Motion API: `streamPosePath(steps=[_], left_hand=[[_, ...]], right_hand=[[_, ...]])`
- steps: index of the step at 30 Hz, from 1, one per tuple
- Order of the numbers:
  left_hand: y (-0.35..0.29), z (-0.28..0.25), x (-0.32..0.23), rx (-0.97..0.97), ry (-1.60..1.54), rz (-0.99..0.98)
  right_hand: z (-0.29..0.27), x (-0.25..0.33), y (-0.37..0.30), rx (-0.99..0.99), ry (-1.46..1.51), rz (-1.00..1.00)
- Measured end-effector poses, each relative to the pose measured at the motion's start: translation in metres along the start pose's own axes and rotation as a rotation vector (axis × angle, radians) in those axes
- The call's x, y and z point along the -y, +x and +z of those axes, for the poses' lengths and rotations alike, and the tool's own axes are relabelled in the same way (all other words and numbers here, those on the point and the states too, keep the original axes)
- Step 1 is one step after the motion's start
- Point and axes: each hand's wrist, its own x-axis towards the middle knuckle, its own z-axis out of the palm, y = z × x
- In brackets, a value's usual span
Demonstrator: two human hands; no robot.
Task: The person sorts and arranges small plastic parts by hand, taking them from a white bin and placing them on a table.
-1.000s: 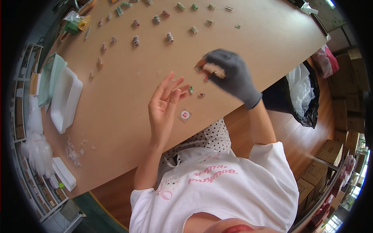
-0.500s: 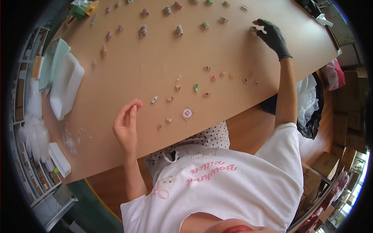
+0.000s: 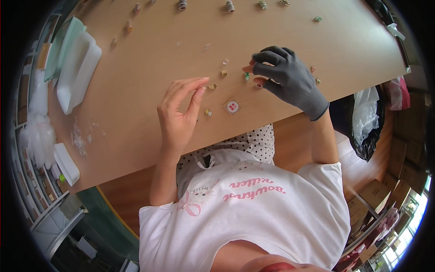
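My bare left hand [image 3: 179, 106] hovers over the near part of the table, thumb and fingers apart. Just beyond its fingertips lies a small gold ring-like trinket [image 3: 212, 85]. My right hand [image 3: 287, 79], in a dark grey glove with bare fingertips, reaches over the loose trinkets with its thumb and forefinger spread. Close by those fingertips are a green trinket [image 3: 247, 76] and a red one [image 3: 259, 85], partly covered by the thumb. Another gold trinket [image 3: 224, 73] sits between my hands. Nearer me is a small square clear packet [image 3: 232, 106] with a red-and-white round mark.
Along the far side stand ring stacks [image 3: 230, 6], with a lone green trinket [image 3: 317, 19] at the right. White and mint plastic baskets [image 3: 86, 68] rest at the left edge. A black bag with clear plastic [image 3: 364, 118] is beside the table at right.
My right hand has come back from the far right to the near trinkets, leaving a green one behind. My left hand has moved right and its pinched fingers have parted. The view has shifted.
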Motion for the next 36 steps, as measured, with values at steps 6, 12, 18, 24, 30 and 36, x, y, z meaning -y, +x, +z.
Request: streamPosePath(steps=[6, 12, 18, 24, 30, 36], left_hand=[[-0.002, 0.011, -0.003, 0.035, 0.055, 0.086], [0.001, 0.018, 0.002, 0.008, 0.02, 0.118], [0.003, 0.035, -0.002, -0.043, -0.086, 0.088], [-0.002, 0.047, 0.001, -0.21, -0.118, 0.225], [-0.001, 0.047, 0.005, -0.297, -0.311, 0.22], [-0.008, 0.039, -0.006, -0.246, -0.364, 0.117]], right_hand=[[0.013, 0.001, 0.005, 0.122, -0.138, -0.072], [0.015, 0.015, 0.006, 0.159, -0.559, -0.231], [0.013, 0.03, 0.016, -0.062, -0.266, -0.101], [0.021, 0.064, 0.024, -0.295, 0.083, 0.16], [0.033, 0.084, 0.029, -0.364, 0.318, 0.52], [0.042, 0.085, 0.028, -0.383, 0.909, 0.704]])
